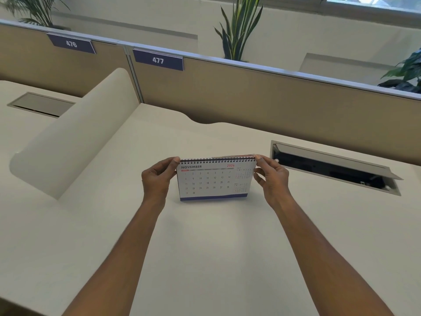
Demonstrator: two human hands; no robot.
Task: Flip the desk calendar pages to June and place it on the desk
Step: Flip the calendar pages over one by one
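Right, calendar [214, 181]: upright mid desk [205, 247], shows Nov, between both hands.
L hand [157, 179]: pinches top-left corner at spiral [216, 160].
R hand [272, 179]: pinches top-right corner.
Tip: I'd steady w/ L, flip singly w/ R over spiral, stop at Jun.

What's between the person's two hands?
In the head view, the desk calendar, open to November, lies between the left hand and right hand, which pinch its top corners.
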